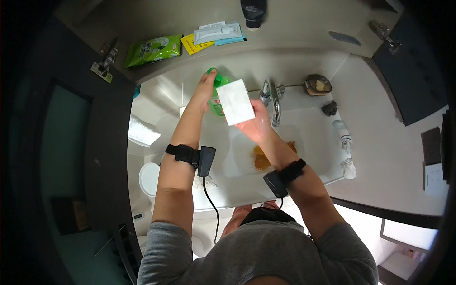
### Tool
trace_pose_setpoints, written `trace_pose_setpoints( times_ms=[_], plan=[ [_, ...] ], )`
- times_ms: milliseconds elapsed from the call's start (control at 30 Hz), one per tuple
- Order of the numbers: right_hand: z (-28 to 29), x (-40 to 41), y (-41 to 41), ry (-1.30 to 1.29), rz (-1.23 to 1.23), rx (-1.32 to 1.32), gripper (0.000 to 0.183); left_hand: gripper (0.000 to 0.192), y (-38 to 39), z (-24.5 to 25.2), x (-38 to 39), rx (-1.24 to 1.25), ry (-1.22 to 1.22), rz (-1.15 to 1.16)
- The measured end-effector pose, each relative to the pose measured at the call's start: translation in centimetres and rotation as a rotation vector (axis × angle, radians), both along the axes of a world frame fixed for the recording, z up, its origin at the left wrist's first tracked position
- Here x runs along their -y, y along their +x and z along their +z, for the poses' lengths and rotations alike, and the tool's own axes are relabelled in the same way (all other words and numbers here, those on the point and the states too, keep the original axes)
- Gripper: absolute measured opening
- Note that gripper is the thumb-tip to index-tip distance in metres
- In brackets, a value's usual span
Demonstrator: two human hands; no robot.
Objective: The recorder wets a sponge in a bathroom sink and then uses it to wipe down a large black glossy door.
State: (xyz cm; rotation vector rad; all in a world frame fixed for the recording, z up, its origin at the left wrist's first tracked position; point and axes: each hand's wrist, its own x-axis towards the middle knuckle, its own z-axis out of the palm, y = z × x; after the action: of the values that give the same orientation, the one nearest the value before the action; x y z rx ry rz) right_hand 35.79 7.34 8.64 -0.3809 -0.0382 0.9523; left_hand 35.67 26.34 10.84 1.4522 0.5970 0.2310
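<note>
My left hand (205,91) is at a translucent green bottle (216,106) with a green top, at the back left of the white sink (228,188). Its thumb lies against the bottle's top, and its fingers are partly hidden behind. In my right hand (257,123) is a flat white rectangular block (236,102), held up just in front of the bottle and covering part of it. The block's material cannot be told. To the right of that hand stands a chrome faucet (275,105). An orange-brown patch (262,160) shows in the basin under my right forearm.
Above the sink, a cabinet shelf (295,35) carries a green packet (153,50), several sachets (217,34) and a dark tube (253,14). Cabinet doors (103,142) stand out at both sides. A soap dish (317,85) and a dark scrubber (329,108) sit at the sink's right rim.
</note>
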Motion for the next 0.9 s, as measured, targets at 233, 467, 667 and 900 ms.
trace_pose_setpoints(
  times_ms=[233, 467, 667, 900],
  plan=[
    [3.4, 9.2, -3.1, 0.167, 0.171, 0.063, 0.056, 0.071, -1.5, 0.8, 2.2, 0.179, -0.03, 0.128],
    [0.2, 27.8, -11.5, -0.608, -0.058, 0.455, 0.063, 0.047, -6.6, -6.9, 7.9, 0.529, 0.599, 0.051],
    [-0.9, 45.8, -22.9, -1.342, -0.448, 0.278, 0.061, 0.032, -11.6, -5.8, 22.7, 0.686, 0.583, -0.669],
    [-5.3, 59.4, -35.7, -1.454, -0.921, -0.001, 0.051, 0.018, -13.7, -4.7, 43.2, 0.747, 0.556, -1.56]
  ],
)
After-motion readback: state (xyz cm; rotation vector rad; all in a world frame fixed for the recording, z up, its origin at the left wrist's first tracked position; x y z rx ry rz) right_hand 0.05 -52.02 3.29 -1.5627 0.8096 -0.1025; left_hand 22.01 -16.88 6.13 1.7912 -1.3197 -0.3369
